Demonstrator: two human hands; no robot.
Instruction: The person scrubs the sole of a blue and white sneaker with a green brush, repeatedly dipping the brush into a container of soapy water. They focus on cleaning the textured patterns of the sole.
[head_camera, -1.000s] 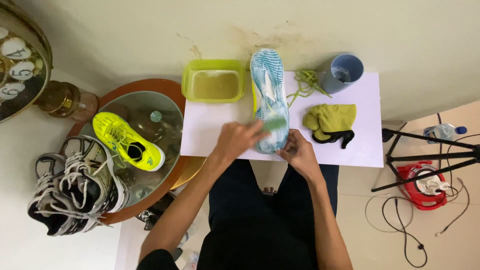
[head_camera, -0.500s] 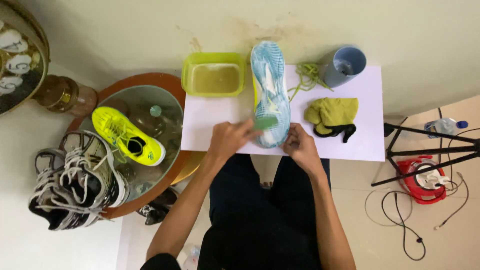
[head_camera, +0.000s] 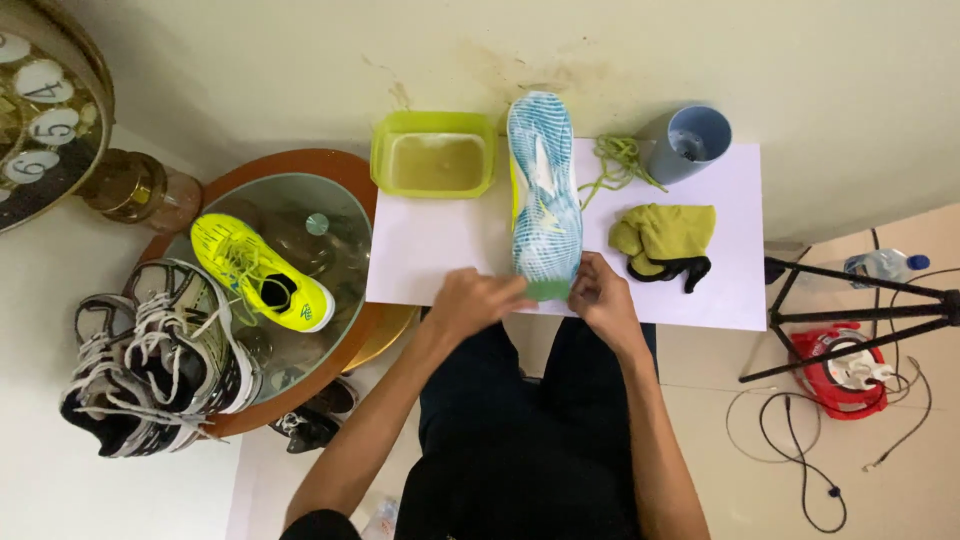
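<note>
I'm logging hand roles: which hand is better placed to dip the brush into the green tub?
Probably the left hand: it grips the green brush at the sole-up shoe, and the green plastic tub sits on its side.

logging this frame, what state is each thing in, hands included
blue and white patterned shoe: lying sole up on the white sheet
left hand: closed on a green brush at the shoe's near end
right hand: gripping the shoe's near end
lime green plastic tub: open, holding cloudy liquid
grey-blue cup: tipped, open
yellow-green laces: loose, off the shoe
neon yellow shoe: upright, laced
</note>
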